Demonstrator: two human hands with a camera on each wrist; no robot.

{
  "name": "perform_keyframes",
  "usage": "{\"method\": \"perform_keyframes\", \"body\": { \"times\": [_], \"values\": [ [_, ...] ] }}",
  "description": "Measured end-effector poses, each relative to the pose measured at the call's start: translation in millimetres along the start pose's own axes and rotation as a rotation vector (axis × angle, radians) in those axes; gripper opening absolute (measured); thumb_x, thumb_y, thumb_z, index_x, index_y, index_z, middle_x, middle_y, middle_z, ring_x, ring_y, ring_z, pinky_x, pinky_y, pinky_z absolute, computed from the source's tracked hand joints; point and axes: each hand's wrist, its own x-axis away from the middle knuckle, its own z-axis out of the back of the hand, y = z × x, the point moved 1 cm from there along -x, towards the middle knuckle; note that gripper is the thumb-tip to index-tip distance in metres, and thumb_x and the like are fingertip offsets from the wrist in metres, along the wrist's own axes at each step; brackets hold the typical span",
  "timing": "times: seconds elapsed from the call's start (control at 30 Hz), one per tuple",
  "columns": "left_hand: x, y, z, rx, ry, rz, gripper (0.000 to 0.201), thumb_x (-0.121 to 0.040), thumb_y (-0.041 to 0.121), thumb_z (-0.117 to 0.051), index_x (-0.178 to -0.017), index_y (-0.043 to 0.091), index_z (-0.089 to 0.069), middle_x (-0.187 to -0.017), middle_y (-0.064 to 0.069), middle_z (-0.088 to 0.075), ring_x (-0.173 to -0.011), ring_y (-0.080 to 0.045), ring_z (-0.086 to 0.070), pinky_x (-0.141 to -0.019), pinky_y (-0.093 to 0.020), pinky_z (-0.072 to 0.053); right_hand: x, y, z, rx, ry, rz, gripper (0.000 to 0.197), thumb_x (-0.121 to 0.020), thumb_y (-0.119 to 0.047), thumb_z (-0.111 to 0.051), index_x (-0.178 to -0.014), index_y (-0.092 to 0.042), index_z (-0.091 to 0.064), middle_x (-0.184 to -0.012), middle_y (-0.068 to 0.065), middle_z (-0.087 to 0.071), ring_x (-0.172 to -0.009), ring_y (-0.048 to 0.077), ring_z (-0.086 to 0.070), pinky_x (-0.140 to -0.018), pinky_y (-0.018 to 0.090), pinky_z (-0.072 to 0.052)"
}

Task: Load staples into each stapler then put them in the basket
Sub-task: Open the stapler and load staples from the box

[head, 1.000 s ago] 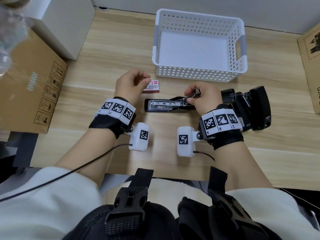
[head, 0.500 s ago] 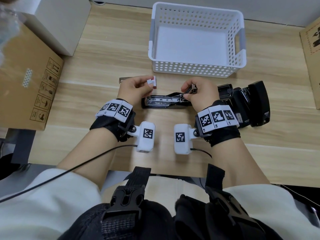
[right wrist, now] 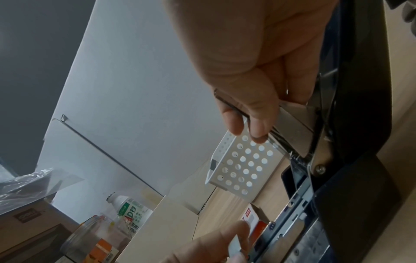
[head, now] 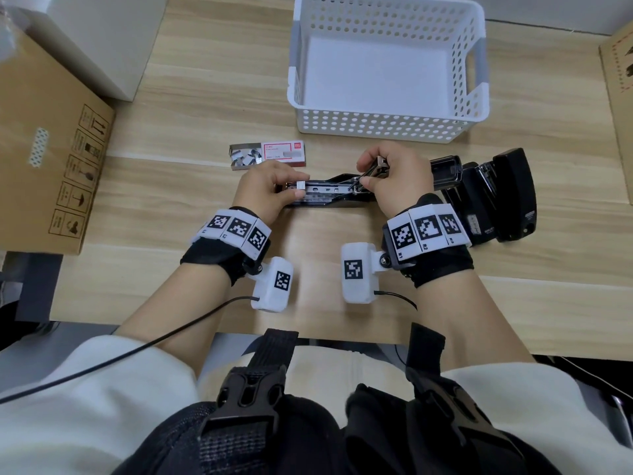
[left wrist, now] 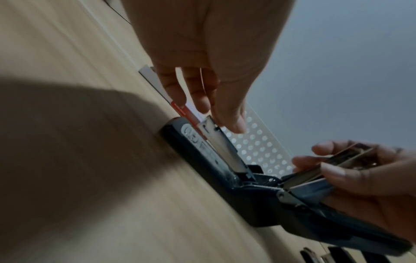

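A black stapler [head: 329,195] lies flat and opened on the wooden desk, its metal staple channel facing up. My left hand [head: 293,188] pinches a short strip of staples [head: 300,185] at the channel's front end; the left wrist view shows these fingers [left wrist: 227,113] right above the channel [left wrist: 225,149]. My right hand [head: 370,173] pinches the stapler's raised metal top arm [head: 376,168], also seen in the right wrist view [right wrist: 290,113]. A red and white staple box [head: 282,154] lies just behind, its tray slid out to the left. The white perforated basket [head: 376,128] stands behind and holds nothing.
Two more black staplers [head: 493,197] lie close to my right hand's right side. Cardboard boxes [head: 51,159] sit at the left and far right desk edges. A white box [head: 102,39] stands at the back left. Bare desk lies in front of my wrists.
My left hand left the staple box and came down to the stapler's front end with a staple strip. The box now lies uncovered with its tray out. My right hand keeps its hold.
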Motion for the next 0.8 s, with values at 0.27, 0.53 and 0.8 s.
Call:
{"method": "perform_keyframes", "body": {
  "times": [0.27, 0.53, 0.8],
  "values": [
    [-0.4, -4.2, -4.6, -0.035, 0.001, 0.016, 0.031, -0.078, 0.006, -0.067, -0.109, 0.011, -0.067, -0.097, 0.0, -0.053, -0.094, -0.014, -0.05, -0.095, -0.028, -0.041, 0.2, 0.1, 0.2, 0.013, 0.002, -0.002, 0.018, -0.079, -0.009, -0.066, -0.086, -0.025, -0.063, -0.091, -0.002, -0.065, -0.079, 0.014, -0.055, -0.071, 0.021, -0.039],
    [-1.5, -5.7, -5.6, -0.049, -0.01, 0.032, 0.031, -0.081, 0.009, -0.065, -0.112, 0.01, -0.065, -0.098, 0.0, -0.054, -0.095, -0.013, -0.049, -0.095, -0.026, -0.039, 0.1, 0.3, 0.8, 0.02, 0.003, -0.004, 0.015, -0.079, -0.01, -0.067, -0.086, -0.024, -0.064, -0.085, -0.004, -0.06, -0.074, 0.014, -0.05, -0.069, 0.022, -0.036],
    [-5.5, -3.9, -2.5, -0.22, -0.1, 0.041, 0.037, -0.08, 0.016, -0.067, -0.117, 0.011, -0.062, -0.114, -0.008, -0.061, -0.11, -0.021, -0.054, -0.095, -0.021, -0.035, 0.2, 0.7, 0.9, 0.018, 0.005, -0.004, 0.015, -0.079, -0.011, -0.066, -0.086, -0.024, -0.063, -0.087, -0.005, -0.06, -0.076, 0.014, -0.052, -0.07, 0.021, -0.036]
  ]
}}
